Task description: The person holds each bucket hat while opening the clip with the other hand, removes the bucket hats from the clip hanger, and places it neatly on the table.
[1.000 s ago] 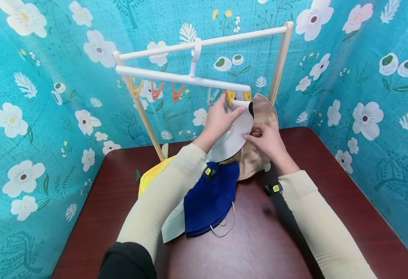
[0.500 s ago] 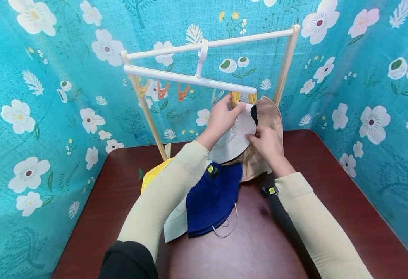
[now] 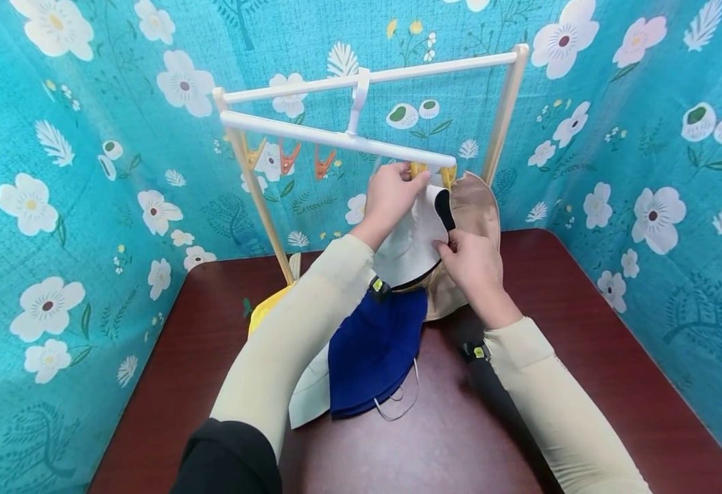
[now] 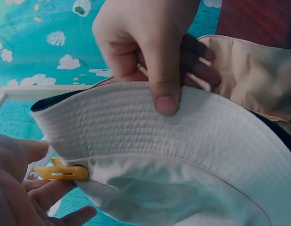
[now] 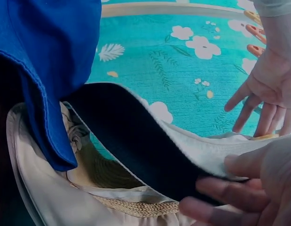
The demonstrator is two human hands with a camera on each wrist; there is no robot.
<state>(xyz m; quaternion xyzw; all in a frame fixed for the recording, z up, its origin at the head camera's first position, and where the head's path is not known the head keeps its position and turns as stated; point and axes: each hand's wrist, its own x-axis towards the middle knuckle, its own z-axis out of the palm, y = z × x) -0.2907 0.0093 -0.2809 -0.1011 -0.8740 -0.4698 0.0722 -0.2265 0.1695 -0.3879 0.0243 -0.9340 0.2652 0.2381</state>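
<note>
A white bucket hat (image 3: 411, 240) with a black underside hangs from a yellow clip (image 4: 63, 172) beneath the white hanger (image 3: 336, 139). My left hand (image 3: 393, 195) is up at that clip; in the left wrist view its thumb and fingers lie loosely around the clip's handle end. Seen from the right wrist, the left fingers are spread and nearly straight. My right hand (image 3: 474, 267) pinches the hat's brim, thumb on the white stitched side (image 4: 150, 117) and fingers on the dark side. Behind the white hat hangs a beige hat (image 3: 476, 206), near another yellow clip (image 3: 449, 176).
The hanger hooks over the rail of a wooden stand (image 3: 501, 113). Orange clips (image 3: 288, 159) dangle at its left. A blue hat (image 3: 376, 357) with a thin cord and a yellow hat (image 3: 267, 310) lie on the dark red table (image 3: 435, 439). A flowered curtain (image 3: 120, 226) surrounds it.
My left thumb has moved up from the white hat's edge to the clip, and the left hand now covers the pale clip. The brim's dark edge shows more. My right hand keeps its pinch.
</note>
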